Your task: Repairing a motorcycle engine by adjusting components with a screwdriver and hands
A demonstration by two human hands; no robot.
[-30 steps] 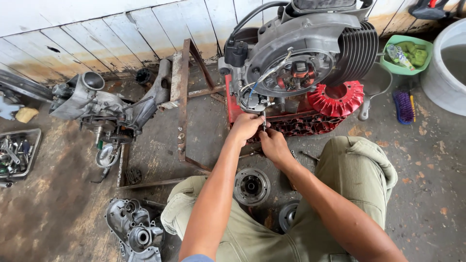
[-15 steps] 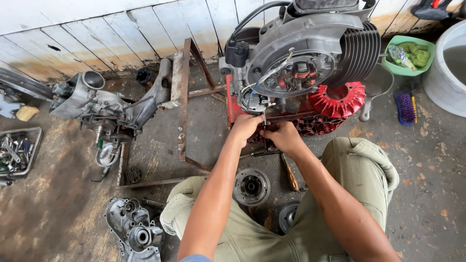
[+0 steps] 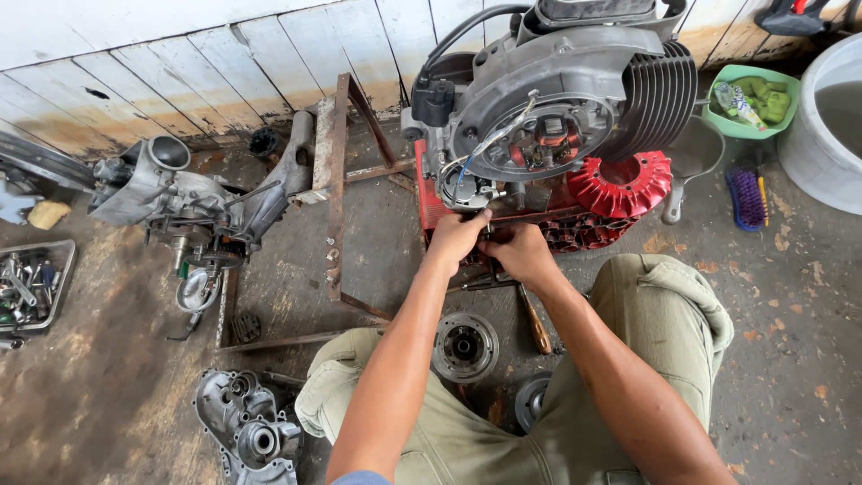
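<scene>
Both hands meet at the lower edge of a grey scooter engine (image 3: 575, 117) that sits on a red stand (image 3: 539, 224) against the plank wall. The left hand (image 3: 458, 238) and right hand (image 3: 519, 253) are curled closed — whether either grips a tool cannot be told. The engine looks heavy, rigid and oily, best held by its casing rather than the thin cooling fins (image 3: 660, 99); its long axis runs left–right, stator face toward the viewer.
</scene>
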